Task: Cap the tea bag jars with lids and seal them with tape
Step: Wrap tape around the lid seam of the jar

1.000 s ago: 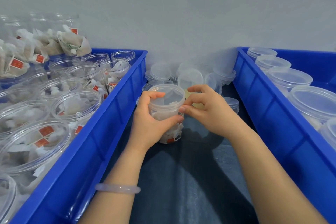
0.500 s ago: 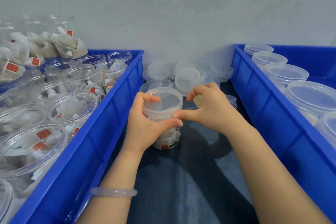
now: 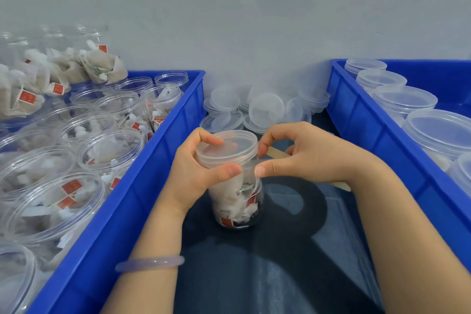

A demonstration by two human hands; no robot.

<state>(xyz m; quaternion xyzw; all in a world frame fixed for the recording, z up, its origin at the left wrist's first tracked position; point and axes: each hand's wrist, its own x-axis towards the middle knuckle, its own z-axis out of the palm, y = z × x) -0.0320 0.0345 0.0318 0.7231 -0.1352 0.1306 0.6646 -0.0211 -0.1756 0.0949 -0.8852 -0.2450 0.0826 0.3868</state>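
1. The jar [image 3: 237, 201] of tea bags stands on the desk [image 3: 280, 275] between the two blue crates, in the same spot as a second ago, with the lid [image 3: 226, 150] sitting flat on its mouth.
2. The left hand [image 3: 188, 178] keeps its grip. Its fingers [image 3: 229, 170] are curled round the neck and lid skirt, with the forefinger now hooked over the lid top.
3. The right hand [image 3: 311, 158] has shifted. A second ago its fingertips were on the far right of the rim. Now thumb and forefinger are curled tight against the lid's right edge, and the thumb nearly meets the left thumb at the front.
4. Capping looks done, or is in its last press-down. Sealing shows no sign of having started.
5. No tape is visible, and whether the right hand pinches clear film cannot be told. A tan strip [image 3: 276, 152] lies on the desk behind that hand, identity unclear.
6. The left crate [image 3: 142, 186] holds open jars [image 3: 109, 150], the right crate [image 3: 362, 119] holds capped jars [image 3: 405, 99], and spare lids [image 3: 266, 109] sit at the back, so plenty of jars remain.
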